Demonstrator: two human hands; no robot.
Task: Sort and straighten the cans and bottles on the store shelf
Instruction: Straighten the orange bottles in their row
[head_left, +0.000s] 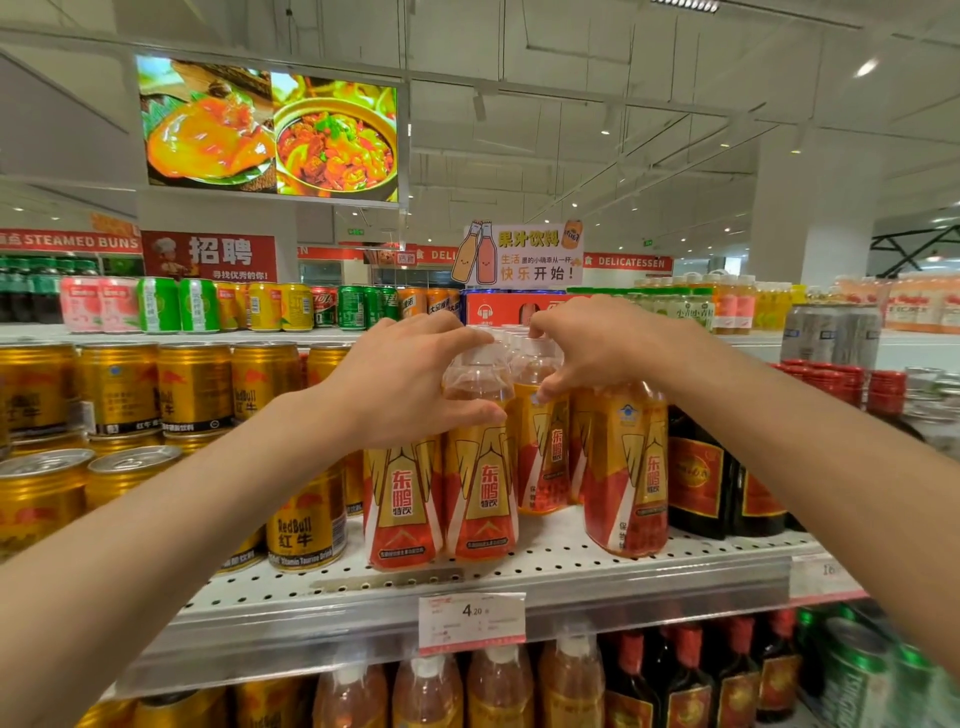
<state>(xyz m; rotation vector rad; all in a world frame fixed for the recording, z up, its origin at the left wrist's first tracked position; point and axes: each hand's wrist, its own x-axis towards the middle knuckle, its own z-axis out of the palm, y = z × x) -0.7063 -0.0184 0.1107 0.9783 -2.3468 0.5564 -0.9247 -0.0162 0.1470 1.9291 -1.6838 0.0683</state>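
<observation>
Gold Red Bull cans (306, 525) upright at shelf left, label "RedBull 红牛" facing out. Left hand (410, 384) grip curled round neck of front 东鹏特饮 bottle (480, 467); bottle upright, long axis vertical, label forward, near perforated shelf (571, 561) front edge. Right hand (597, 348) grip pinches cap area of second-row bottle (540, 447), upright behind. Bare shelf gap between this and right bottle (626, 467). Price tag (471, 621) reads "4.20". Dark bottles (698, 478) with red labels far right.
</observation>
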